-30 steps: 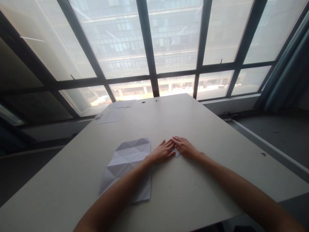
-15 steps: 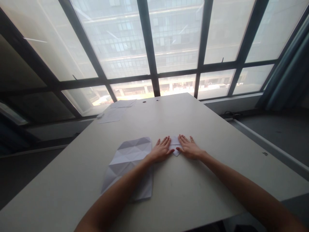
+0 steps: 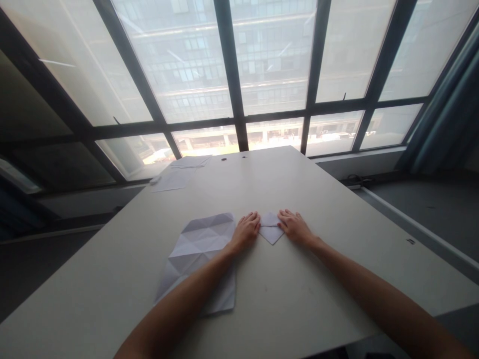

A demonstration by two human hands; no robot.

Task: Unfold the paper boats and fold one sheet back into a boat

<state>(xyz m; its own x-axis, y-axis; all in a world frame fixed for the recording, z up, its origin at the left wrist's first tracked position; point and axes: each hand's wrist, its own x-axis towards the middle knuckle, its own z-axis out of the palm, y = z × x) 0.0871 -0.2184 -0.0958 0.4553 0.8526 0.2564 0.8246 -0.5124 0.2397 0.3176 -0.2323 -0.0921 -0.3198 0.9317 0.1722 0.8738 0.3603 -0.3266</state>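
A small piece of folded white paper [image 3: 272,234] lies on the table between my hands, its point toward me and a crease running across its middle. At its left corner my left hand [image 3: 246,231] has its fingers drawn together on the edge. My right hand [image 3: 294,228] closes in the same way on the right corner, thumb and fingertips at the crease. Left of these, partly under my left forearm, rests a larger creased sheet of paper [image 3: 205,234] with a grid of triangular folds.
The white table [image 3: 318,299] narrows toward the windows. Several loose paper sheets [image 3: 174,179] lie at its far left, with a small pale object [image 3: 155,180] beside them. A small dark mark [image 3: 410,241] shows near the right edge. A blue curtain [image 3: 441,109] hangs at the right.
My hands have drawn apart to the paper's two sides, and the fingers that lay flat on it are now bent in at its edges. More of the folded paper shows.
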